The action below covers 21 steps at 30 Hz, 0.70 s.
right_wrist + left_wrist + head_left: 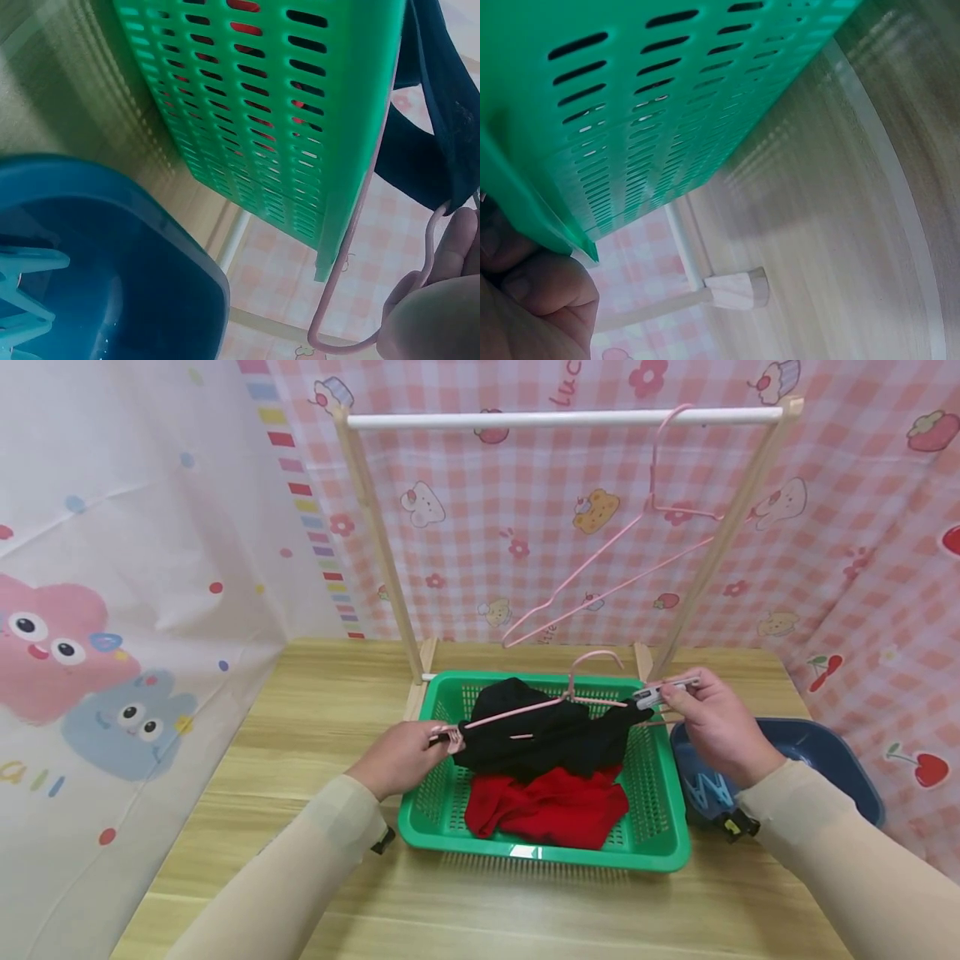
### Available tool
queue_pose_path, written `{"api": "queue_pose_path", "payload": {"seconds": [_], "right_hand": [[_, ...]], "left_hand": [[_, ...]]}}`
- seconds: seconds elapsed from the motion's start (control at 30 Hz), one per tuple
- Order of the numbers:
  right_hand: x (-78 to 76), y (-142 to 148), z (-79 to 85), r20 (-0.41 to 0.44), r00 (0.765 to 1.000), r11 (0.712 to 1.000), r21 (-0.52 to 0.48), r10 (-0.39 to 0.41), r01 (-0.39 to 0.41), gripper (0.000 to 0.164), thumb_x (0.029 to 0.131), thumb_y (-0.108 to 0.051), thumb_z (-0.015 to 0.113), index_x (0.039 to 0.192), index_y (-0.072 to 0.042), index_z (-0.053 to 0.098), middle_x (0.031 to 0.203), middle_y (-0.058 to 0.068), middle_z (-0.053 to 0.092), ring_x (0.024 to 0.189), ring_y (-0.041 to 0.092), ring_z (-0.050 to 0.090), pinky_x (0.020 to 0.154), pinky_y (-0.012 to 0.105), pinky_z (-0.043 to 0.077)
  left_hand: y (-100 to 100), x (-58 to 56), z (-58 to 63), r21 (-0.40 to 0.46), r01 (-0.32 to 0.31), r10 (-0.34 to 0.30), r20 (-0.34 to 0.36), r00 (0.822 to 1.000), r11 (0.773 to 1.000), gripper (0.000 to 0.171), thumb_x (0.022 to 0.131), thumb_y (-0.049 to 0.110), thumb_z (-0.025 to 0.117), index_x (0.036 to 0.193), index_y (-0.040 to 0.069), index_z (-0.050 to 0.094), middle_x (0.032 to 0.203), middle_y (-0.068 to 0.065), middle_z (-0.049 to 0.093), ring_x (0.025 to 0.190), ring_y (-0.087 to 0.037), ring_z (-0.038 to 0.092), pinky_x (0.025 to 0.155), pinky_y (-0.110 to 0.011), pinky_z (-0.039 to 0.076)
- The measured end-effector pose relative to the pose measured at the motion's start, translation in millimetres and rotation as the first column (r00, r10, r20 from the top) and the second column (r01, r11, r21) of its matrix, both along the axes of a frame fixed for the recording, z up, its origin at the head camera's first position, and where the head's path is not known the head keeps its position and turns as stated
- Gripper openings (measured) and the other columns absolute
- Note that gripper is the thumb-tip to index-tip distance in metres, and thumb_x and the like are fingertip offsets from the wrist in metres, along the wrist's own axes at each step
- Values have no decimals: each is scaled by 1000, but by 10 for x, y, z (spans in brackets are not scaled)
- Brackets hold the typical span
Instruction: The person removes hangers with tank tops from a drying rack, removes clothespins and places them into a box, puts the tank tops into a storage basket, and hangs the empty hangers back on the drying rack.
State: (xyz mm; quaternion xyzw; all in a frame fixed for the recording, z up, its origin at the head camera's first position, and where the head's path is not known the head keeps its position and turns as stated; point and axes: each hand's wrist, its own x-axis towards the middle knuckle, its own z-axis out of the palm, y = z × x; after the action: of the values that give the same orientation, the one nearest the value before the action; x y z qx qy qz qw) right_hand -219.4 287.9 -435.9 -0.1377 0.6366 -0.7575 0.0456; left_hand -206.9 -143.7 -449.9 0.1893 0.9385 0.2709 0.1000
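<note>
A pink hanger (pixel 510 713) lies across a black garment (pixel 555 747) over the green basket (pixel 637 860). At the hanger's left end, my left hand (pixel 401 760) pinches the hanger and the garment's edge, with a small pale clip by the fingertips. My right hand (pixel 723 727) pinches a grey clothespin (pixel 651 696) at the garment's right corner, where the cloth meets the hanger. In the right wrist view, a black strap (pixel 416 150) hangs close to the right fingers and the hanger's end (pixel 330 315) juts out below. Red cloth (pixel 547 806) lies in the basket's front half.
A wooden rack with a white bar (pixel 487 421) stands behind the basket, and another pink hanger (pixel 600 557) hangs from it. To the right, a dark blue basin (pixel 847 777) holds light blue clothespins (pixel 708 793). Patterned cloth walls (pixel 465 510) enclose the wooden table (pixel 300 727).
</note>
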Motion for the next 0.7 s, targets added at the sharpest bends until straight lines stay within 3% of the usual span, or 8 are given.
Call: {"api": "queue_pose_path", "payload": {"seconds": [0.17,0.4,0.7], "right_hand": [[1,35,-8,-18,999,999,-37,30,-31,9,111,-9,50,110,-15,57,109,-9,78,107,6,65,100,27,39],[-12,76,6,-28,998,996,-64,55,-57,14,112,-10,46,115,-14,59,108,-9,77,106,5,66,104,31,32],[-27,110,31,-38,997,994,-84,61,-64,14,112,-8,44,121,-12,54,109,-6,75,106,7,67,99,24,43]], "left_hand": [[3,-5,0,-1,6,-6,-11,1000,1000,24,108,30,58,119,24,79,119,2,77,102,-18,68,100,-49,56],[12,-12,4,-13,9,-9,-6,1000,1000,23,108,32,60,119,24,78,111,4,77,96,-17,66,94,-44,56],[19,-16,34,-31,19,-20,-21,1000,999,23,107,32,61,119,22,78,109,3,77,98,-17,68,96,-46,57]]}}
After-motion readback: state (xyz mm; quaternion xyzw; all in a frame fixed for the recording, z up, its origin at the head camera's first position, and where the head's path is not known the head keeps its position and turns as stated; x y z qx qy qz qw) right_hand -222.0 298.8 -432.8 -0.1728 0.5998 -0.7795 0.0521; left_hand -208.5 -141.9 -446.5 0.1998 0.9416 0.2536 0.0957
